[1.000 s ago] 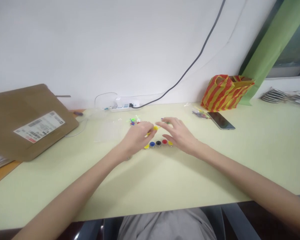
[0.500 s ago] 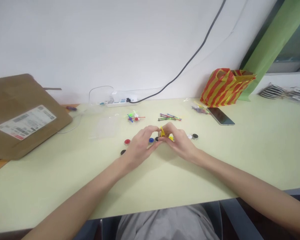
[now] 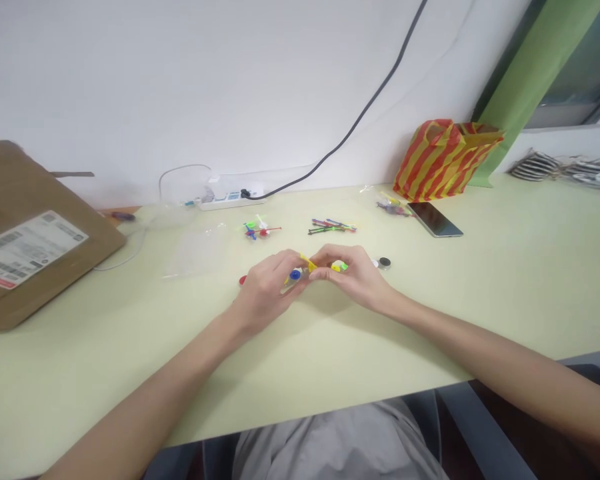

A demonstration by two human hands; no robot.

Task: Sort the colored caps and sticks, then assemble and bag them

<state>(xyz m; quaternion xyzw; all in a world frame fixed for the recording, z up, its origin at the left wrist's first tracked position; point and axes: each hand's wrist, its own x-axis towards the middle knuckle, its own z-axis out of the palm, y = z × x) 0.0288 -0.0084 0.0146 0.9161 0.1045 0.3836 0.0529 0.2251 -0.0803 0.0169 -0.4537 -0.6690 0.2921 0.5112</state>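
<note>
Between the fingertips of my left hand (image 3: 270,283) and my right hand (image 3: 353,273) is a small yellow plastic piece (image 3: 308,262). Both hands pinch it just above the table, and the fingers hide part of its shape. Small round pieces lie around the hands: a blue one (image 3: 295,275) shows behind the left fingers, a red one (image 3: 243,281) peeks out left of the left hand, and a black one (image 3: 385,263) sits right of the right hand. Yellow and green bits (image 3: 340,266) show behind the right fingers.
Behind the hands lie thin coloured sticks (image 3: 333,227) and a cluster of assembled coloured pieces (image 3: 260,231). A phone (image 3: 436,219) and a striped bag (image 3: 445,160) are at right. A power strip (image 3: 233,198) lies by the wall; a cardboard parcel (image 3: 80,200) stands at left.
The yellow piece has tilted between my fingers, its upper end now leaning left. The whole view has shifted slightly, moving the surroundings left and up in the picture.
</note>
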